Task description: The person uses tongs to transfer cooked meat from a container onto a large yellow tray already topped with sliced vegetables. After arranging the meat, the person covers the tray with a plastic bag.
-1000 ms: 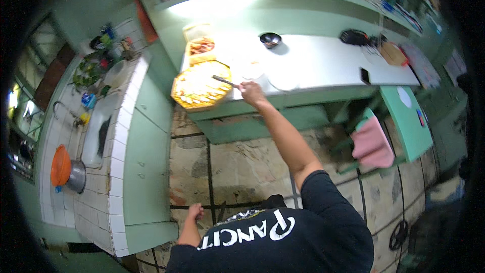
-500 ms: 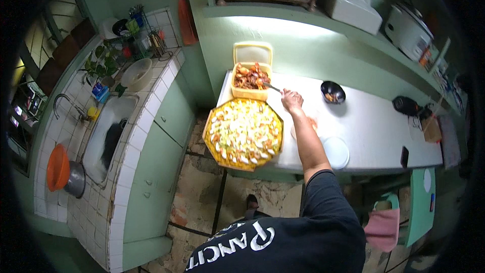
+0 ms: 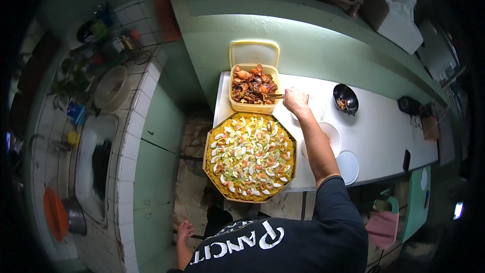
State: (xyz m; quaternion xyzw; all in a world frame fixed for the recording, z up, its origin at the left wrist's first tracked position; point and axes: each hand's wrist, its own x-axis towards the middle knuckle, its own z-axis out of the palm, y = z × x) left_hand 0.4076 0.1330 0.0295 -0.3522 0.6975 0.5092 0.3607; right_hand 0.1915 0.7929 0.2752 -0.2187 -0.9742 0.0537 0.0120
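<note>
My right hand (image 3: 296,100) is closed around the handle of a slim metal utensil (image 3: 276,95). Its far end reaches into a yellow plastic tub (image 3: 252,107) of dark brown and reddish cooked food (image 3: 252,85); that end's shape is hard to make out. The tub's lid (image 3: 254,53) stands raised behind it. Just in front lies an octagonal tray (image 3: 206,174) of yellow noodles topped with egg slices, shrimp and shredded greens. Low beside my body, my left hand (image 3: 185,229) is empty, its fingers loosely apart.
On the white table (image 3: 386,121), a white bowl (image 3: 333,139) and a pale round lid (image 3: 347,168) sit by my right forearm. Farther right are a black bowl (image 3: 345,99) with food bits and a dark phone (image 3: 406,160). A tiled sink counter (image 3: 132,121) runs along the left; a shelf overhangs the table.
My view has shifted closer to the table. My right hand still holds the utensil, now lower over the tub. The left hand has come into view, and the white bowl shows more fully.
</note>
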